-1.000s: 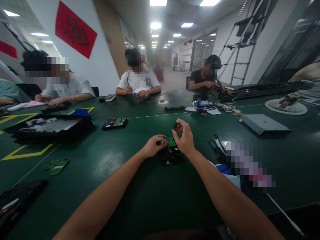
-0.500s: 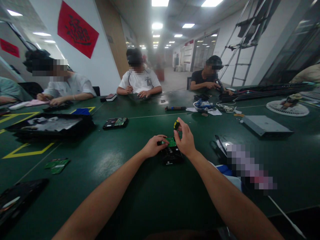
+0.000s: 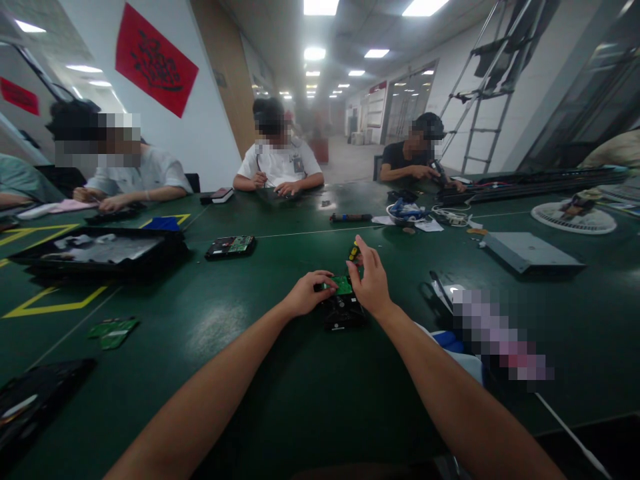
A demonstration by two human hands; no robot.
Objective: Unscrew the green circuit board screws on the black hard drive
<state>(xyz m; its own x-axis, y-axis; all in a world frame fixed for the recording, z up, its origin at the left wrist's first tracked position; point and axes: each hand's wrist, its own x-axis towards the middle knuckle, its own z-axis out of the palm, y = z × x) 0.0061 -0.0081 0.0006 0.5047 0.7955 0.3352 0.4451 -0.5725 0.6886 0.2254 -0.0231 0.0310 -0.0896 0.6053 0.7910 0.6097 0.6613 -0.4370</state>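
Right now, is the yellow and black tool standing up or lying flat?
Standing up, tilted a bit: the right hand holds the tool on end by the green board. Its tip can't be made out.

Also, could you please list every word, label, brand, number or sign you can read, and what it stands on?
No text can be read for certain.
Large red poster: black brush characters, too stylised to read.
Small red poster, far left: dark marks, too blurred.
White T-shirt: chest print and badge, too small.
Hard drive, centre: white marks, too small.
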